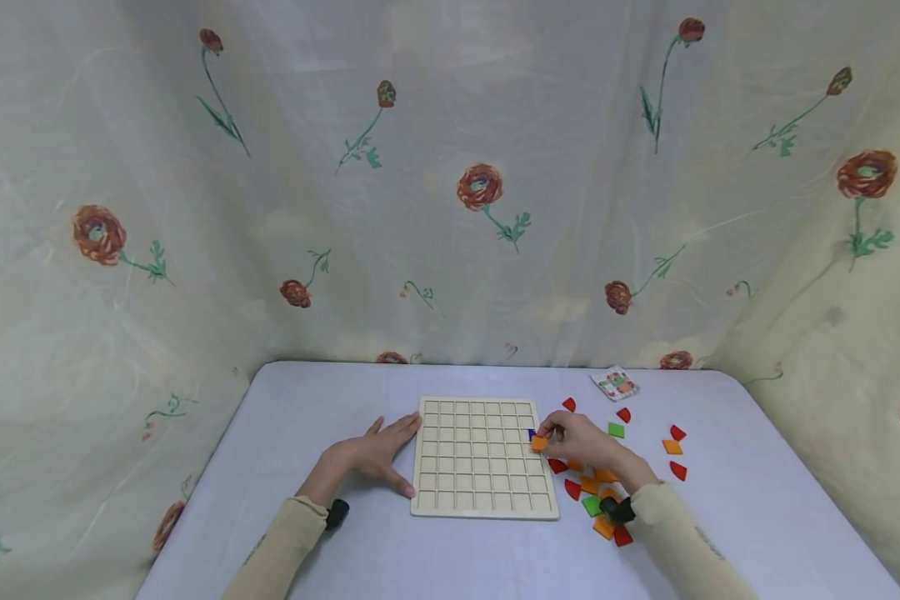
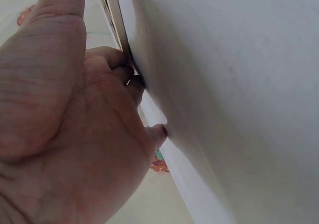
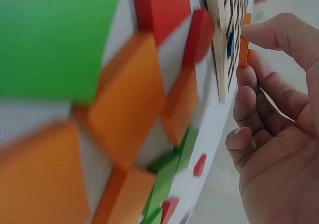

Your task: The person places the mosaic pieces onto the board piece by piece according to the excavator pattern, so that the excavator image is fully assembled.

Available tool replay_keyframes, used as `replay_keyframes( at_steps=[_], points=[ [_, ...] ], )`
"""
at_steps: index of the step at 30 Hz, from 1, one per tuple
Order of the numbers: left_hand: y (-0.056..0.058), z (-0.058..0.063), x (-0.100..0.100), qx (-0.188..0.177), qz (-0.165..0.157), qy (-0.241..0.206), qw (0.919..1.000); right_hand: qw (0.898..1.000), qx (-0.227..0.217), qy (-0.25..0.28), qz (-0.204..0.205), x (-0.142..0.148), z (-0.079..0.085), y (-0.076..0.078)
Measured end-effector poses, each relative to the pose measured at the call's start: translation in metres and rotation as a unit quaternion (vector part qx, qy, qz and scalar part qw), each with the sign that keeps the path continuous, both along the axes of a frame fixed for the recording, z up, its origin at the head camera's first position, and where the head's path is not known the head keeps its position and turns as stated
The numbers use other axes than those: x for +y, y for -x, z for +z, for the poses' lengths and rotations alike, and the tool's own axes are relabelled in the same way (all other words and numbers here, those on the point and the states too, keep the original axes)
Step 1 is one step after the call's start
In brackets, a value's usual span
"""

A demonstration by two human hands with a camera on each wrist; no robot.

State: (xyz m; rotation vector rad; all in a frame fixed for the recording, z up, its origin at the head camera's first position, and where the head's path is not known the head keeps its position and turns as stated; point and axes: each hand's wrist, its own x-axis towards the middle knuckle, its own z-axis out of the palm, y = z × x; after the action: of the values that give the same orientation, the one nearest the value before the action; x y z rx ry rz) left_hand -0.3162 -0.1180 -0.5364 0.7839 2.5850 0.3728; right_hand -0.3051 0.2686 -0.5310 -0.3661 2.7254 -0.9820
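Behind, a pale backdrop cloth [image 1: 390,217] printed with rust-red flowers on green stems. In front, a white tabletop [image 1: 742,508] with rounded far corners. Near its middle, a square cream grid board [image 1: 482,450]: shallow square cells, thin ridges between, a plain border all round. At the board's left edge, the left hand [image 1: 378,452], fingers outstretched and spread, touching the edge but grasping nothing. Over the right edge, the right hand [image 1: 581,439], with thumb and fingertips pinching an orange tile. At the far right of the tabletop, a small printed card [image 1: 615,383]. Strewn right of the board, loose orange tiles [image 1: 672,447], green tiles [image 1: 616,430] and round-edged red wedges [image 1: 678,471]. In the pinch, the orange tile [image 1: 539,443]: bright, flat, straight-sided, thick-edged, at the board's right border; contact with the board impossible to tell. Just beside, on the board, a dark blue piece [image 1: 531,434], partly hidden.
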Motion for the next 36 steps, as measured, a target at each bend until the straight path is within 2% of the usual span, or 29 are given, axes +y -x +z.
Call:
replay_keyframes(
  at_steps=[8, 21, 28, 31, 36],
  points=[
    [0.0, 0.0, 0.0, 0.002, -0.002, 0.002, 1.0, 0.999, 0.015, -0.025, 0.031, -0.012, -0.002, -0.003],
    [0.001, 0.0, 0.001, 0.002, 0.002, 0.011, 0.9999, 0.999, -0.018, -0.026, 0.024, -0.017, 0.004, -0.001],
    [-0.001, 0.006, 0.005, 0.002, -0.002, 0.003, 1.0, 0.999, -0.015, -0.014, 0.025, -0.014, 0.003, -0.005],
    [-0.001, 0.008, 0.007, 0.004, -0.006, 0.008, 0.9999, 0.999, -0.012, -0.014, 0.027, -0.013, 0.002, -0.005],
    [-0.002, 0.013, 0.011, -0.008, 0.004, 0.026, 0.9996, 0.999, -0.006, -0.017, 0.027, -0.012, 0.0, -0.003]
  ],
)
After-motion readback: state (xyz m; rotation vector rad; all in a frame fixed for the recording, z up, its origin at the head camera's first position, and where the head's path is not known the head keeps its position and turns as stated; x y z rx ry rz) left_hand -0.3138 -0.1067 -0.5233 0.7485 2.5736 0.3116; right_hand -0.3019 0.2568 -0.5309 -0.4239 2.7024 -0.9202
